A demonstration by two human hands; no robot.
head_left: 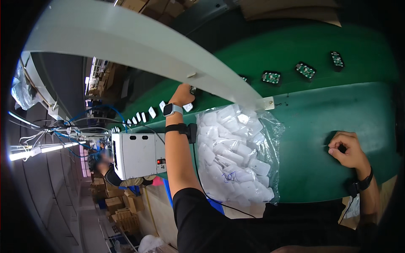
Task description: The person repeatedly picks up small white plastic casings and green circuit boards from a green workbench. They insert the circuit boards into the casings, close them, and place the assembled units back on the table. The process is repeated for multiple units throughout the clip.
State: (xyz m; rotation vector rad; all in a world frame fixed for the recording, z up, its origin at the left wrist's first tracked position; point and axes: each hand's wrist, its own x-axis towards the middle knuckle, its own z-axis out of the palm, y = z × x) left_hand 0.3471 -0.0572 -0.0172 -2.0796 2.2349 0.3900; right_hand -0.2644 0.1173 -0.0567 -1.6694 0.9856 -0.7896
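Observation:
My left hand (182, 96) reaches out to the green conveyor belt, its fingers closed on a small black case with a circuit board (193, 90), mostly hidden by the fingers. A white plastic cover (188, 107) lies beside that wrist. Resting over the green table (312, 177) at the right, my right hand (346, 150) has its fingers curled with thumb and forefinger pinched together. Whatever it may hold is too small to make out. Between my arms lies a clear plastic bag (236, 156) filled with white plastic covers.
Black cases with green circuit boards (271, 77) stand along the belt (367, 59). White covers (152, 112) line its left part. A pale metal beam (147, 46) arches over the belt. A white machine (139, 156) stands left of my arm; another person (110, 175) is beyond it.

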